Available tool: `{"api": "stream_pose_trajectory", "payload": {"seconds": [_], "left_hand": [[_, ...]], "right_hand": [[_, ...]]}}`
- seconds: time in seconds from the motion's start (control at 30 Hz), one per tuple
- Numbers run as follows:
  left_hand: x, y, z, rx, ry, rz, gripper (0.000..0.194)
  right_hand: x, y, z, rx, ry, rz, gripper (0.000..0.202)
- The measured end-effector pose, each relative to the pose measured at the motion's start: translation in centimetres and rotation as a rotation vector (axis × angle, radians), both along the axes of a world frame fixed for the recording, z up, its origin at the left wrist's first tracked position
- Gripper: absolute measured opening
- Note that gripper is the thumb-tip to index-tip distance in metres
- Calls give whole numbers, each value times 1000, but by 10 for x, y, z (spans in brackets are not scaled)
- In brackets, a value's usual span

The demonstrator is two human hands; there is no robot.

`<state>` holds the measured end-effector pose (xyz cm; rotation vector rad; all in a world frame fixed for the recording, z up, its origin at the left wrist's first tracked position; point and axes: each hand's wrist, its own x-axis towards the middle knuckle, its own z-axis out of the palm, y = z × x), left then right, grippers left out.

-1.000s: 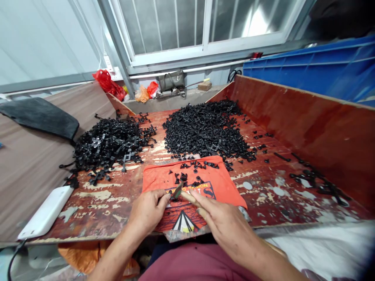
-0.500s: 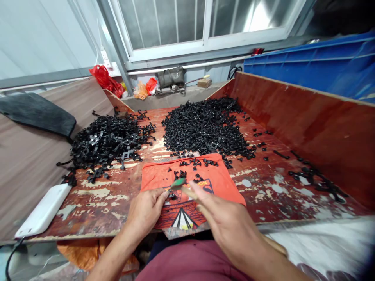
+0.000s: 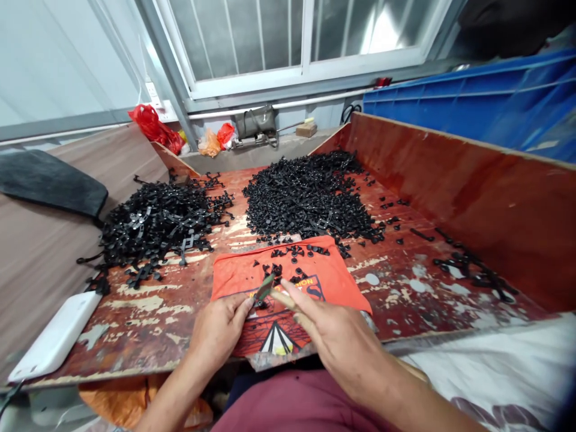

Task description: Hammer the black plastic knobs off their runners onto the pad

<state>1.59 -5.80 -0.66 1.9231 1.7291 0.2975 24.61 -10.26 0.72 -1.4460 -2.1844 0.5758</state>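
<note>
My right hand (image 3: 335,327) is closed round the pale wooden handle of a hammer (image 3: 264,289), whose dark greenish head is a little blurred. The rear end of the handle shows below my right wrist. Thumb and forefinger of my left hand (image 3: 222,324) pinch a small black part (image 3: 254,298) close beside the hammer head; the fingers partly hide it. Both hands are over a folded orange cloth (image 3: 234,273) with printed lettering. Several small black plastic pieces (image 3: 294,260) lie scattered on the cloth.
Beyond the cloth is a big heap of small black parts (image 3: 301,198). Another heap of black linked parts (image 3: 157,222) lies to the left, near a white power bank-like box (image 3: 56,336). A reddish board wall (image 3: 450,180) bounds the right side, with a blue crate (image 3: 472,102) behind.
The hammer head has tilted and shifted slightly down and left towards the pinched part. Both hands stay in nearly the same place, and the whole view has shifted a little.
</note>
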Motion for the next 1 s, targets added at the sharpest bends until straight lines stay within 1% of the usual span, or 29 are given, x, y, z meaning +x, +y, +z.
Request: {"api": "stream_pose_trajectory", "payload": {"seconds": [0.03, 0.1, 0.17, 0.23, 0.3, 0.33, 0.4, 0.5, 0.57, 0.67, 0.73, 0.83, 0.93, 1.0], "left_hand": [[0, 0, -1, -5, -1, 7, 38], [-1, 0, -2, -15, -5, 15, 40], [-2, 1, -4, -19, -12, 17, 42], [-2, 2, -4, -13, -16, 17, 42], [-2, 2, -4, -6, -5, 18, 40], [-2, 2, -4, -6, 3, 19, 39], [-1, 2, -4, -10, 22, 23, 38], [-1, 2, -4, -14, 39, 22, 37], [-2, 2, -4, -10, 52, 20, 37], [-2, 2, -3, -11, 71, 21, 37], [-2, 2, -3, -11, 78, 15, 37], [-2, 2, -4, -6, 86, 4, 38], [-2, 2, -4, 4, 95, -12, 38], [-2, 2, -2, 19, 99, -47, 39]], "right_hand": [[3, 0, 6, 27, 59, -23, 54], [8, -2, 17, 100, 109, -57, 56], [10, -4, 20, 169, 95, -54, 57], [7, -5, 12, 179, 25, -32, 59], [2, -5, 0, 129, -101, -21, 61], [0, -5, -6, 114, -164, -37, 61], [0, -4, -12, 79, -184, -7, 61], [3, -4, -8, 143, -93, -7, 59], [4, -3, -4, 154, -116, -10, 60], [-1, -2, -5, 80, -224, 9, 60], [-3, 0, -6, 54, -204, 16, 58], [-5, -1, -7, 68, -135, 2, 56], [-7, -3, -10, 45, -187, -11, 57], [-7, -4, -13, 15, -212, -7, 58]]}}
